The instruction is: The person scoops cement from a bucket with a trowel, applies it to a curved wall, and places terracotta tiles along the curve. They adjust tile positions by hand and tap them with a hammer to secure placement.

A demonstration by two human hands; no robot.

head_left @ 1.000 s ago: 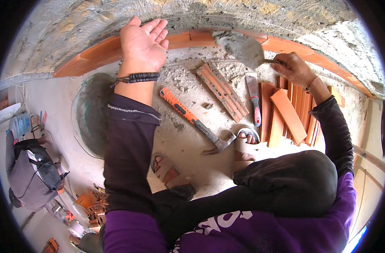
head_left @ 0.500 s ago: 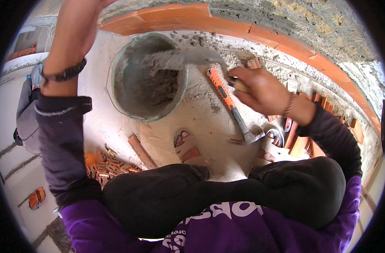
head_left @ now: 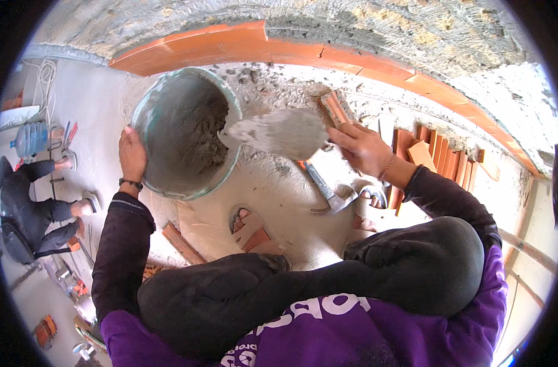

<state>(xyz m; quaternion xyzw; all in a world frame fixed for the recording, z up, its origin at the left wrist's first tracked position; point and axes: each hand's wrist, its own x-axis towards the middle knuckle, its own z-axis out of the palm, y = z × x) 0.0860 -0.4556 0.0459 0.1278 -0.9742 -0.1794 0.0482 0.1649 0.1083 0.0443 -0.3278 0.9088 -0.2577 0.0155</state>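
Note:
My left hand (head_left: 132, 156) holds the near left side of a green bucket (head_left: 149, 101), its fingers along the rim. Grey wet mortar (head_left: 205, 131) lies inside, heaped toward the right wall. In my right hand (head_left: 367, 150) is a pointing trowel, gripped by its handle. The mortar-smeared trowel blade (head_left: 285, 133) points left, its tip at the bucket's right rim. Below the blade a hammer (head_left: 320, 186) with an orange grip lies on the floor by my feet, its grip partly hidden by the trowel.
A low row of orange bricks (head_left: 303, 52) runs along the rough wall behind. Stacked brick strips (head_left: 444, 159) stand at the right, and a loose strip (head_left: 182, 243) lies near my left knee. At the far left a person (head_left: 31, 211) crouches near a blue water jug (head_left: 31, 139).
My left hand has come down from above onto the bucket's side. The trowel has drawn back out of the bucket, and its blade now shows broad side up.

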